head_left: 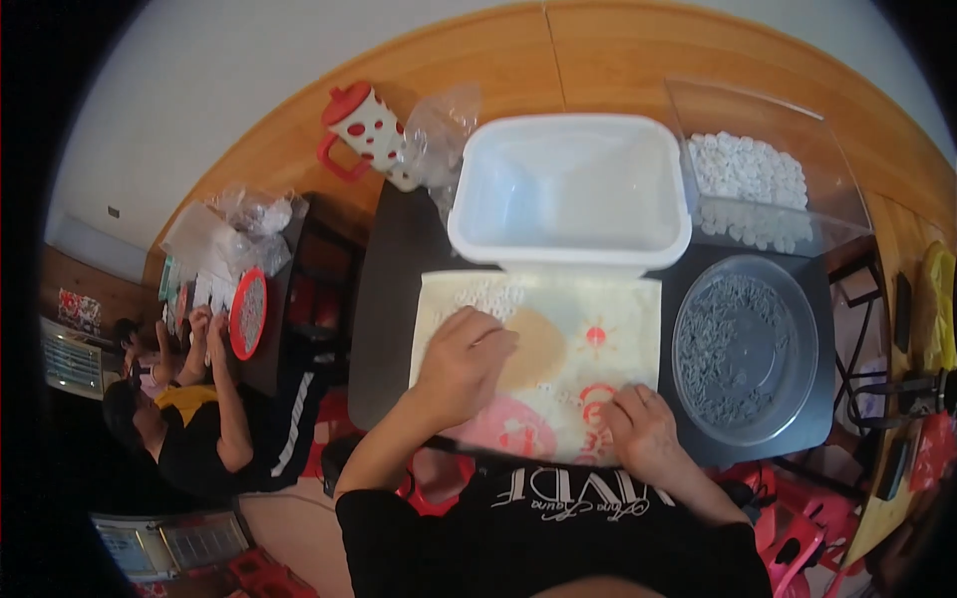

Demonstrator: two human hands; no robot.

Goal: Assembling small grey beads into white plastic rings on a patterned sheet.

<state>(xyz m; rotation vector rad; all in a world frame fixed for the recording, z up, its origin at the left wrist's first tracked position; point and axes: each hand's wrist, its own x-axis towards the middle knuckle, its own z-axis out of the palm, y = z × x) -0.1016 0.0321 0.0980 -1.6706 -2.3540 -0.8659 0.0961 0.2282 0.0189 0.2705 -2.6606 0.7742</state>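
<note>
A cream mat (628, 309) with red and pink prints and a tan round patch lies on the dark table before me. My left hand (464, 361) is over the mat's left half, its fingers bent and drawn together; whatever they hold, if anything, is hidden. Just beyond it lies a cluster of small white pieces (488, 296). Above the mat's front right corner is my right hand (643, 429), with fingers curled inward and anything between them too small to make out. To its right stands a clear round bowl (763, 364) holding many small grey, screw-like pieces.
A white plastic basin (573, 261) stands behind the mat. At its right is a clear box (847, 214) with many white round pieces. A spotted pitcher (374, 130) and a clear plastic bag (439, 130) stand back left. Another person (194, 429) works left by a red tray (239, 329).
</note>
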